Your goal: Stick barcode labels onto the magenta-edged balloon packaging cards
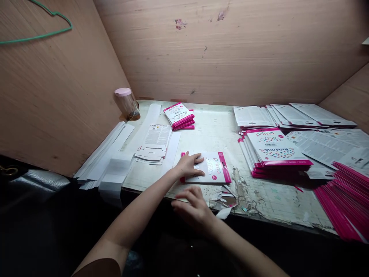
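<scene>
My left hand point(190, 165) lies spread on a white and pink printed packet point(221, 167) near the table's front edge, its fingers apart on the packet's left half. Just in front of that packet, over the table's edge, my right hand point(193, 204) hangs with its fingers loosely curved and apart, and nothing shows in it. Beyond my hands sits a small pile of similar packets point(178, 113). To the left of that pile is a stack of white printed cards point(155, 140).
Long white paper strips point(100, 154) lie at the left edge. A lidded jar point(127, 104) leans at the back left. Packet stacks point(272, 148), grey-white sheets point(311, 150) and a pink-edged pile point(343, 204) cover the right. The table's front surface point(245, 192) is torn.
</scene>
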Tool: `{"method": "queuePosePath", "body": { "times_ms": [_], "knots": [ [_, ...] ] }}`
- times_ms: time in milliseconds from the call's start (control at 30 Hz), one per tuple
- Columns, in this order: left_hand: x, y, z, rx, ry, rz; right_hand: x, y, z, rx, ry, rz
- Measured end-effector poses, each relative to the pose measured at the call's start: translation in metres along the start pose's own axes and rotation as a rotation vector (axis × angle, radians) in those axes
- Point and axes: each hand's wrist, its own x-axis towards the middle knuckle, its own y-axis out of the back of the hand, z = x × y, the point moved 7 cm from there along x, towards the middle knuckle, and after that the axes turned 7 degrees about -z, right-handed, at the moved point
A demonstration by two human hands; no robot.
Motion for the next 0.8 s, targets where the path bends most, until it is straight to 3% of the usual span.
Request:
{"method": "queuePosePath", "body": {
  "times_ms": [133,300,500,600,700,800],
  "knots": [
    [-0.001,0.000,0.001,-0.018,-0.008,0.008,0.018,-0.010,0.007,-0.062,0.062,-0.010],
    [-0.001,-0.001,0.001,-0.037,-0.012,0.016,0.001,-0.025,-0.001,-0.068,0.110,0.115],
    [-0.001,0.000,-0.001,-0.021,0.003,0.008,-0.028,-0.039,-0.018,-0.126,0.190,-0.003],
    [-0.001,0.001,-0.001,-0.009,0.006,0.002,-0.034,-0.040,-0.021,0.004,0.178,-0.131],
    [-0.001,0.001,-0.001,-0.006,-0.004,0.018,-0.022,-0.009,0.014,0.238,-0.095,-0.189],
    [-0.001,0.000,-0.001,-0.003,-0.024,0.033,-0.004,0.040,0.084,0.312,-0.434,-0.184]
  ]
}}
